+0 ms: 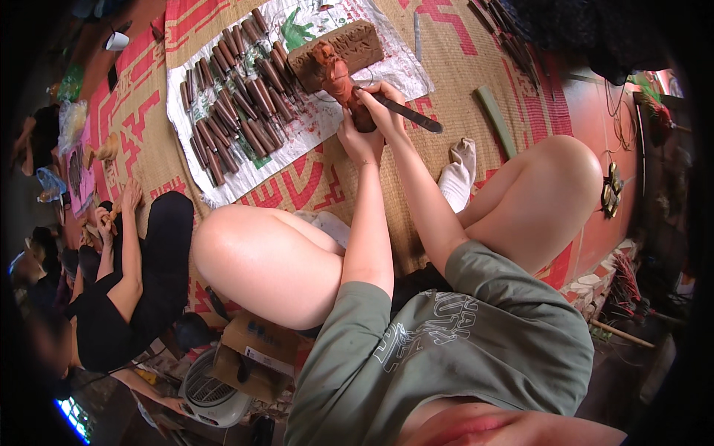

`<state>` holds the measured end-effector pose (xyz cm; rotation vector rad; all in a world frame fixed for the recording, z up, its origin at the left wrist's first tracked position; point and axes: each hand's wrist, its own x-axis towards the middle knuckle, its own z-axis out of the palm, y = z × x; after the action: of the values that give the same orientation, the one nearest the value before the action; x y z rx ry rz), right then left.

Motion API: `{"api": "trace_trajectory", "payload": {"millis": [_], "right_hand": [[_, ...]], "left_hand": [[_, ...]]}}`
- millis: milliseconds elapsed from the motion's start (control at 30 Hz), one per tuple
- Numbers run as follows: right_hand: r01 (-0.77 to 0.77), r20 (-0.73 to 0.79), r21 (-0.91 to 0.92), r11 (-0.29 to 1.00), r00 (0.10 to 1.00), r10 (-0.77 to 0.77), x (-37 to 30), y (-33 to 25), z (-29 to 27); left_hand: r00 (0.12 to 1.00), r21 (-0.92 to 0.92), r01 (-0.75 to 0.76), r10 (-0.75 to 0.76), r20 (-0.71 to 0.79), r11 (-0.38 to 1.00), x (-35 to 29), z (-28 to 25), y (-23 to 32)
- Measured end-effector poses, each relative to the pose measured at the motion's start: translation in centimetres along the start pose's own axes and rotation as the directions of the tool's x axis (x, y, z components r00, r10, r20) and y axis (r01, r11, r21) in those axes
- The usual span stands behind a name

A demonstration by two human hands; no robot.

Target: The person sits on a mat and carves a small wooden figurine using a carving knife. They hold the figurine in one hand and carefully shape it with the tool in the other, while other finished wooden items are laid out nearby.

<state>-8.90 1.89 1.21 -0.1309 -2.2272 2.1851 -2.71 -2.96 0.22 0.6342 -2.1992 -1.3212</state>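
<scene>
My left hand [358,143] is closed around the lower end of a small reddish-brown carved wooden figure [336,80]. The figure leans against a brown wooden block [362,50] with a rough, cut surface. My right hand [384,111] pinches a dark, flat, strip-like tool [416,117], whose end sticks out to the right. The tool's working end is hidden at the figure, so its exact kind does not show. Left of the block, several carving chisels [256,97] with brown handles lie in rows on a white woven sack [192,141].
A grey metal strip [417,36] and a green curved piece [494,119] rest on the straw mat [446,67]. More long tools [513,37] lie at the far right. At left another person [123,290] holds a light wooden piece. A cardboard box [256,349] stands behind my left knee.
</scene>
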Motion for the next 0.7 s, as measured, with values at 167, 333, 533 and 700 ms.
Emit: {"api": "trace_trajectory", "payload": {"millis": [167, 333, 533, 700], "right_hand": [[0.054, -0.003, -0.001, 0.999, 0.999, -0.054, 0.3, 0.6, 0.0], [0.093, -0.021, -0.078, 0.993, 0.995, -0.095, -0.3, 0.5, -0.3], [0.128, -0.072, -0.104, 0.986, 0.988, -0.135, -1.5, -0.1, -0.6], [0.047, -0.046, 0.008, 0.999, 0.998, -0.046, -0.3, 0.4, -0.4]], "left_hand": [[1.000, 0.021, 0.020, -0.020, 0.003, 1.000, -0.2, 0.2, -0.4], [1.000, 0.040, 0.006, -0.005, -0.013, 0.999, -0.4, 0.6, -1.4], [1.000, 0.067, 0.001, -0.001, 0.004, 0.998, -0.5, 0.5, -1.8], [0.999, 0.074, 0.037, -0.037, 0.000, 0.997, -0.5, 0.6, -1.2]]}}
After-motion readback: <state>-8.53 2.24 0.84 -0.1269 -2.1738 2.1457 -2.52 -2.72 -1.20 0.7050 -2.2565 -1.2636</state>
